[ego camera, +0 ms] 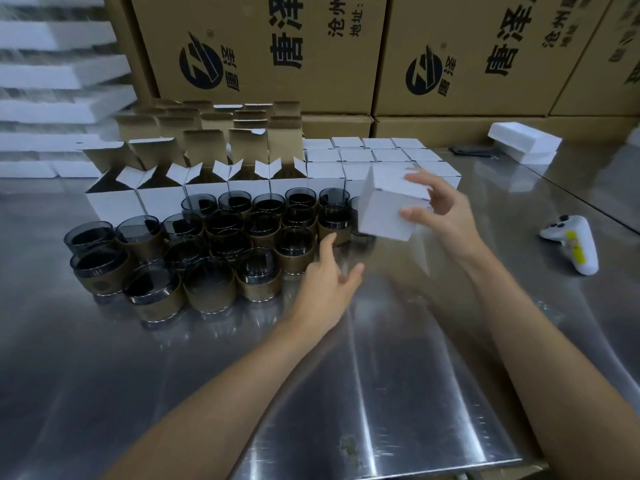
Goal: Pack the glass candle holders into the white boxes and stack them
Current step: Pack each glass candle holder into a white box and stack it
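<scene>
Fingertips [417,175] and thumb of your right hand [441,209] pinch a closed white box [384,206], tilted in the air just right of centre. Level it before it goes down, then seat it flush on the block of closed boxes [374,157] behind, edges lined up so the stack won't lean. Your left hand [325,278] is loose and spread, holding nothing, at the right edge of the glass candle holders [221,251] left of centre; take the next one by its brown sleeve, I'd say.

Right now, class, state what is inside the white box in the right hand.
Only its closed white walls show; the right hand grips the white box, and its contents are hidden.
</scene>
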The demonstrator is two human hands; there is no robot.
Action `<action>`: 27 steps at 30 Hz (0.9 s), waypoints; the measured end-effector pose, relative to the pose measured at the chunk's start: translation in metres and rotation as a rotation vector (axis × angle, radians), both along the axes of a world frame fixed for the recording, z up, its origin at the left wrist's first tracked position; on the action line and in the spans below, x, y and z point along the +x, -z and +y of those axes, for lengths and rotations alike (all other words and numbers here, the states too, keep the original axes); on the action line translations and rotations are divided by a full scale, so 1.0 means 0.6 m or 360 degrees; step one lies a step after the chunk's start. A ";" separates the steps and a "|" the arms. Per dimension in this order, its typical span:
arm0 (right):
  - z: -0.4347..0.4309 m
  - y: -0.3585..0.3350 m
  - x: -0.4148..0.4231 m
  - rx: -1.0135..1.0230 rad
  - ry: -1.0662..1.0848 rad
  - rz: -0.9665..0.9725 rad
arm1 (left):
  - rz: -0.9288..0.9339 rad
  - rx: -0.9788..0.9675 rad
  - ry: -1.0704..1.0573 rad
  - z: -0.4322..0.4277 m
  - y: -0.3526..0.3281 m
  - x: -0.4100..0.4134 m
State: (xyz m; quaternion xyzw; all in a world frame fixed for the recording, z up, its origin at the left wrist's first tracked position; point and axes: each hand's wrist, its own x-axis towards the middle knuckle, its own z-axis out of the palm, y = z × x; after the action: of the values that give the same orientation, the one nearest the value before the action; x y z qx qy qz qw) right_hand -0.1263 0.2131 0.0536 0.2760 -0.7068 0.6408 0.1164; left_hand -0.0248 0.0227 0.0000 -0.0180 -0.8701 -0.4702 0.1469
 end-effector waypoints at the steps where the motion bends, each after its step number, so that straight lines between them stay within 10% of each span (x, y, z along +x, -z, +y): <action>1: 0.006 -0.005 -0.015 -0.0063 0.0065 -0.0014 | -0.0020 -0.0059 -0.0037 0.001 -0.001 -0.003; 19: 0.024 -0.010 -0.251 0.0203 0.0396 0.0029 | 0.0045 -0.0069 -0.0055 -0.003 0.025 -0.037; 27: -0.057 0.048 -0.234 0.0579 0.1121 0.0283 | 0.0094 -0.0111 -0.0056 -0.005 0.026 -0.036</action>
State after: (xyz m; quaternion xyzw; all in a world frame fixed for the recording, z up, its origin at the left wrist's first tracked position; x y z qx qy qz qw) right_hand -0.2664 0.1790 0.0246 0.0873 -0.8473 0.3997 0.3387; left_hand -0.0467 0.0195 -0.0154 -0.0216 -0.8815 -0.4360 0.1801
